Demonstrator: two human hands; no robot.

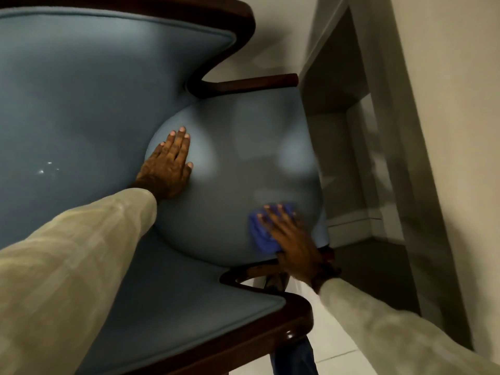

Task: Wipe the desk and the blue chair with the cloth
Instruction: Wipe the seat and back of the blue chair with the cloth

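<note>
The blue chair (238, 147) fills most of the view, with a padded blue back on the left, a round blue seat in the middle and a dark wooden frame. My left hand (167, 163) lies flat on the seat's left side, fingers spread, holding nothing. My right hand (292, 236) presses a blue cloth (261, 234) flat against the lower right part of the seat, near the seat's edge. The cloth shows to the left of and under the fingers. The right hand is blurred.
A grey desk (338, 85) stands against the wall right of the chair, its underside open and dark. A dark wooden armrest (259, 82) reaches toward it. Pale floor tiles (335, 334) show at the bottom right, below the chair frame (292, 315).
</note>
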